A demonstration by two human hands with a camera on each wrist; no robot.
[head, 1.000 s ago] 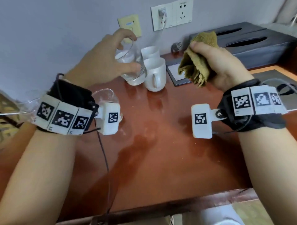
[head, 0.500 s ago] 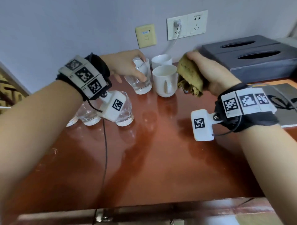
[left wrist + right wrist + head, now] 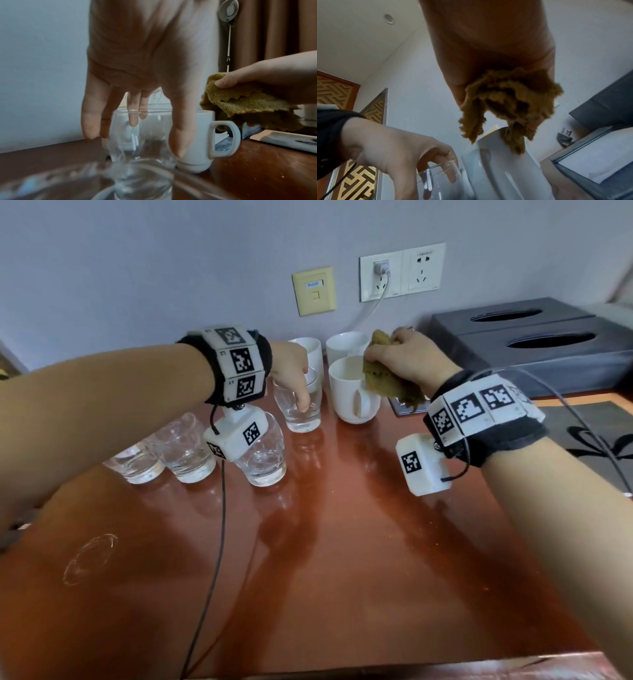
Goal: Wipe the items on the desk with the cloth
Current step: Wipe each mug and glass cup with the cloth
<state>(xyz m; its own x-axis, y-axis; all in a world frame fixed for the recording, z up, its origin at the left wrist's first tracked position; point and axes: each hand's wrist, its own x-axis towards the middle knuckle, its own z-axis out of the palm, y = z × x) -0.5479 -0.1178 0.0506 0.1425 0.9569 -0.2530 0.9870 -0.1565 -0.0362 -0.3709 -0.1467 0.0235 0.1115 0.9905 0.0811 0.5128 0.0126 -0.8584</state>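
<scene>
- Looking down from the head view, a mustard cloth (image 3: 383,374) is clenched in the right hand (image 3: 411,359) over the near white mug (image 3: 352,392) on the desk (image 3: 342,542).
- From the left wrist, the left hand (image 3: 145,67) is seen with straight fingers around a glass (image 3: 142,135), left of the mug.
- From the right wrist, the bunched cloth is seen hanging onto the mug's rim.

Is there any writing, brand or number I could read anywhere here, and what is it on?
No text here reads clearly.
Blue label on the yellowish wall plate: too blurred to read.
Small marks beside the wrist-band marker tiles: too small to tell.
Black-and-white square codes on both wrist bands and the wrist cameras: patterns, not words.
</scene>
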